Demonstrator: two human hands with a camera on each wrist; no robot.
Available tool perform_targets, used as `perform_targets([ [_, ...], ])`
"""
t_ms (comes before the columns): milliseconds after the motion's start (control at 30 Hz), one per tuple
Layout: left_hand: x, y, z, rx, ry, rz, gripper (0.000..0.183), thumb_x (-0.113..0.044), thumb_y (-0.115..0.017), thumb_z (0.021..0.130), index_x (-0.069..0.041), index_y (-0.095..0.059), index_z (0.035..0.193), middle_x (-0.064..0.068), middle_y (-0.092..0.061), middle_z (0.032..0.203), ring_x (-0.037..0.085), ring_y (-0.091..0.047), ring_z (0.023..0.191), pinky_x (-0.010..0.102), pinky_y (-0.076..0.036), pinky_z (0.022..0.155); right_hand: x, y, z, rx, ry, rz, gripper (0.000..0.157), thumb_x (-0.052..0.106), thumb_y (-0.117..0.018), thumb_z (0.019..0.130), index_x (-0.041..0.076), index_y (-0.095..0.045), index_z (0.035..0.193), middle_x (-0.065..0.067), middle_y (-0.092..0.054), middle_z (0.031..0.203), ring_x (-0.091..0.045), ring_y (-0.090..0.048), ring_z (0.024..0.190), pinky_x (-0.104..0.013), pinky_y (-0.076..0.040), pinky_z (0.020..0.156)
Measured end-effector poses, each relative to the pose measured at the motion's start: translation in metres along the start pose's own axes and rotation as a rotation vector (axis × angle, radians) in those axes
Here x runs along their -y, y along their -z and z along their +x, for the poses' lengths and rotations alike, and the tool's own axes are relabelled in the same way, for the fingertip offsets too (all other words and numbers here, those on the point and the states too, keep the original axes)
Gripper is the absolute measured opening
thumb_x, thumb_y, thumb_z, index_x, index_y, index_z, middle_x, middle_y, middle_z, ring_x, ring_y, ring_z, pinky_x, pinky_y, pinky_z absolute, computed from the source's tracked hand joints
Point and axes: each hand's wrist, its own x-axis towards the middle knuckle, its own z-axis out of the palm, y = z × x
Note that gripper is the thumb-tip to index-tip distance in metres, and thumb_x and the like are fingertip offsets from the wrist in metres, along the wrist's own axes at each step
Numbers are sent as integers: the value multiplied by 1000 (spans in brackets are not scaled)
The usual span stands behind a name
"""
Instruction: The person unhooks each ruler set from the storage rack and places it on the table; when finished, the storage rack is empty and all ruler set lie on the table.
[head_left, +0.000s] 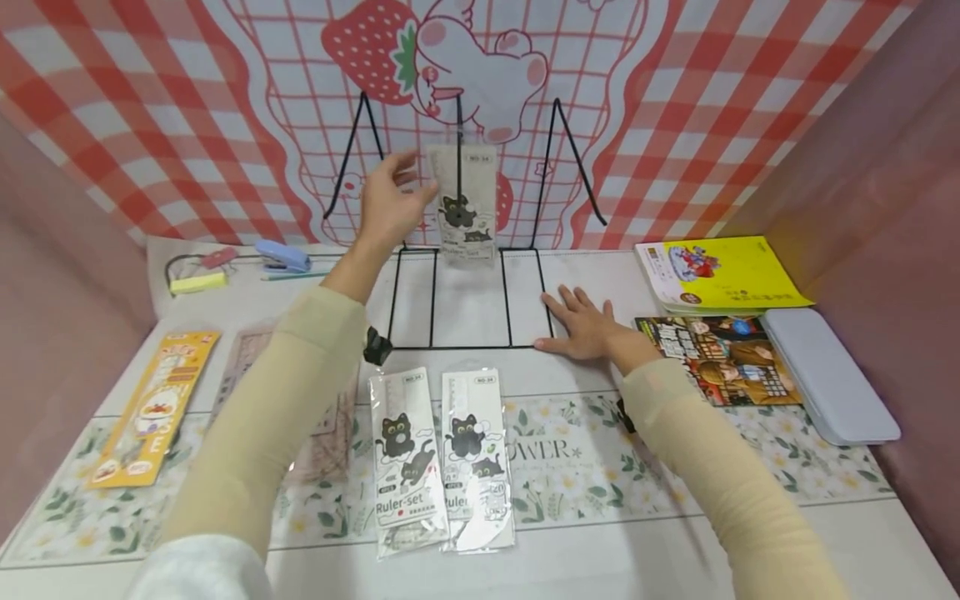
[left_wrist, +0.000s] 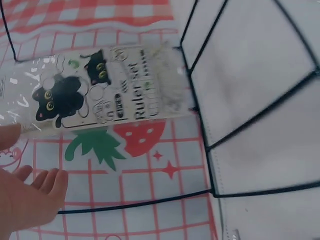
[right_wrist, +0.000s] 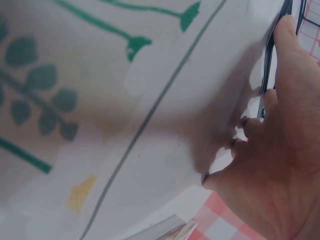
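A clear-wrapped ruler set (head_left: 480, 204) with black cats on its card hangs on the middle hook of a black wire rack (head_left: 471, 347). Just left of that packet is my left hand (head_left: 393, 200), fingers loosely spread, with the thumb tip at the packet's edge. The left wrist view shows the hanging ruler set (left_wrist: 107, 107) from the side, and the left hand's (left_wrist: 32, 200) other fingers stand apart from it. My right hand (head_left: 585, 323) lies spread on the table, its fingertips at the rack's right base wire. Two more ruler sets (head_left: 408, 450) (head_left: 476, 450) lie before the rack.
Left on the table are an orange package (head_left: 157, 408), a pinkish packet (head_left: 326, 442) partly behind my left arm, and a blue stapler (head_left: 282, 257). At the right lie a yellow book (head_left: 735, 271), a comic-style magazine (head_left: 727, 358) and a grey case (head_left: 828, 375). Checked cloth hangs behind.
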Motion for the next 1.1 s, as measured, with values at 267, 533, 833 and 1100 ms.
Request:
perform_targets([
  [267, -11, -3, 15, 10, -58, -230, 56, -10, -62, 93, -17, -41, 145, 6, -52, 144, 16, -53, 130, 21, -48, 106, 4, -2, 1, -3, 4, -3, 90, 68, -46, 90, 25, -4, 156, -12, 5, 165, -39, 3, 152, -73, 0, 116],
  [533, -15, -7, 14, -27, -199, -333, 45, 2, -62, 89, -6, -54, 133, 17, -61, 129, 20, -60, 115, 22, -51, 102, 4, 1, 1, -10, -1, -23, 90, 68, -46, 90, 24, -4, 157, -12, 5, 165, -39, 3, 152, -73, -1, 117],
  [833, -15, -4, 3, -105, -237, -273, 24, -2, -64, 90, -3, -62, 114, 5, -64, 102, 7, -58, 89, 20, -54, 85, 3, 0, 1, -2, -4, -9, 90, 68, -46, 90, 25, -4, 157, -12, 5, 165, -39, 3, 152, -73, -1, 117],
  [1100, -14, 4, -14, -63, -270, -235, 22, -3, -66, 88, -2, -63, 110, 4, -66, 94, 4, -60, 81, 17, -52, 72, 1, 0, 1, -8, -8, -14, 89, 68, -46, 90, 25, -4, 157, -12, 4, 165, -39, 3, 152, -73, -2, 116],
])
